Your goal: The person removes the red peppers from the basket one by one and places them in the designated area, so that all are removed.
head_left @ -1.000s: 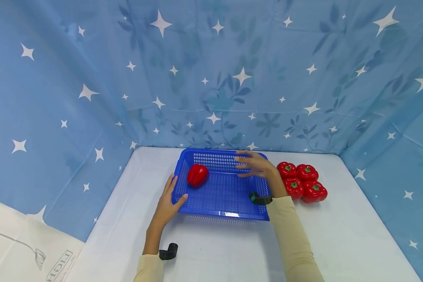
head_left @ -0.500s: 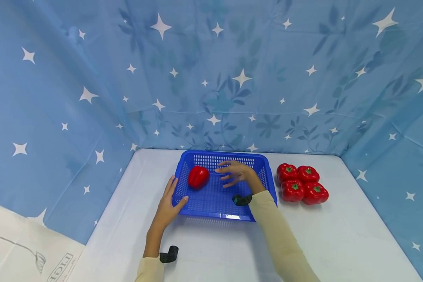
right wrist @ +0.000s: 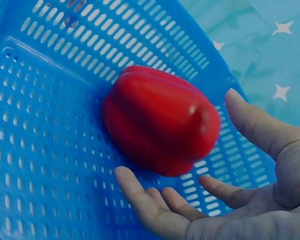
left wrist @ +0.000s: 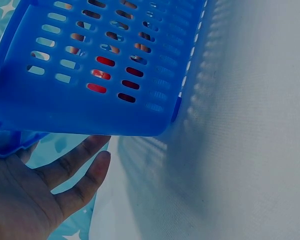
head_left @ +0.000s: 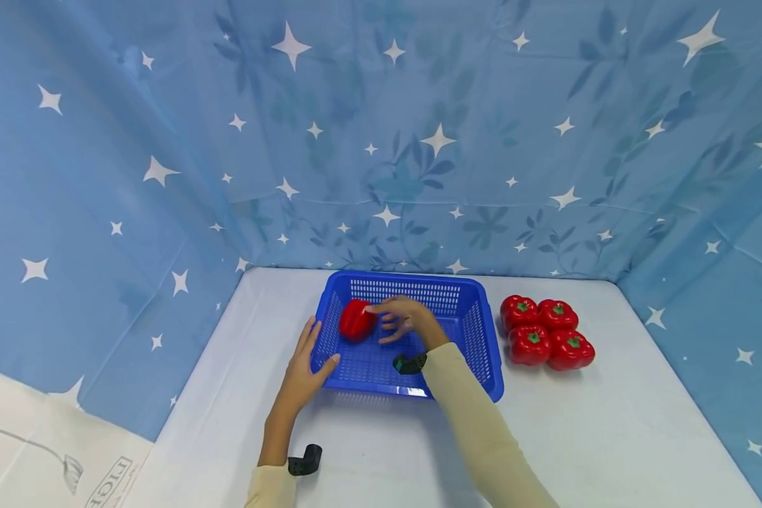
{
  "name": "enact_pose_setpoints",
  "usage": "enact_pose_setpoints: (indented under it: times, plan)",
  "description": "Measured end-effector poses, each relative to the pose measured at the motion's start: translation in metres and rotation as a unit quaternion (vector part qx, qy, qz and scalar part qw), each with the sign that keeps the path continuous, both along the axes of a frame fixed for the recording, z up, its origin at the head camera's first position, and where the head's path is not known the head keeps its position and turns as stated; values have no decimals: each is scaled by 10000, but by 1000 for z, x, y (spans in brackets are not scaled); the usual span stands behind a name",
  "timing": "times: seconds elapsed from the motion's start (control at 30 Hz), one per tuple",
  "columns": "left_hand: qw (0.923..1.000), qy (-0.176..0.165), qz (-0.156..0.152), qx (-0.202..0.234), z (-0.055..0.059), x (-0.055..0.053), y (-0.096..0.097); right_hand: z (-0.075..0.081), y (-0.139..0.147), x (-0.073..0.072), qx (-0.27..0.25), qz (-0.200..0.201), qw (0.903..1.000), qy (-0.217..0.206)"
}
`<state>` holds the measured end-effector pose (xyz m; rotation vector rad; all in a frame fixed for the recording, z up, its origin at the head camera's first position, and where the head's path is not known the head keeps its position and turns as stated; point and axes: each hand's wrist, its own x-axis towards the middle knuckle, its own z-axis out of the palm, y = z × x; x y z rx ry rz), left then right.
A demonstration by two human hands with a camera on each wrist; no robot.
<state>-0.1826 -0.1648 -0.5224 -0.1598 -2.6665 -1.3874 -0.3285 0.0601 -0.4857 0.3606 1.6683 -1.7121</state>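
A red bell pepper (head_left: 354, 322) lies on its side in the left part of a blue plastic basket (head_left: 381, 389). My right hand (head_left: 403, 317) reaches in from the right, its spread fingers beside the pepper. In the right wrist view, a gap shows between the pepper (right wrist: 162, 120) and the thumb and fingers of the right hand (right wrist: 270, 200). At the basket's left side is my left hand (head_left: 302, 370), fingers extended along the rim. The left wrist view shows the left hand (left wrist: 30, 195) by the outer wall with its fingers apart.
Several red bell peppers (head_left: 548, 333) with green stems stand grouped on the white table (head_left: 641, 416), right of the basket. A blue star-patterned curtain (head_left: 381, 141) rises behind the table and along its sides.
My right hand has moved left and slightly down, from the basket's right side to beside the pepper. The left hand stays at the rim.
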Motion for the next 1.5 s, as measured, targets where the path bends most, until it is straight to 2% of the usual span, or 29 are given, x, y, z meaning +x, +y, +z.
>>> enact_pose_setpoints:
  times: [0.5,1.07,1.33,1.5]
  plan:
    - [9999,110,-4,-15,3,-1,0,-6,-21,1,50,-482,9988,1]
    - [10000,-25,-18,29,1,1,1,-12,-22,4,355,-398,9983,237]
    - [10000,0,11,6,0,1,0,-11,-18,4,108,-550,9984,66]
    - [10000,20,10,34,0,1,1,-10,-15,2,7,-484,9988,-11]
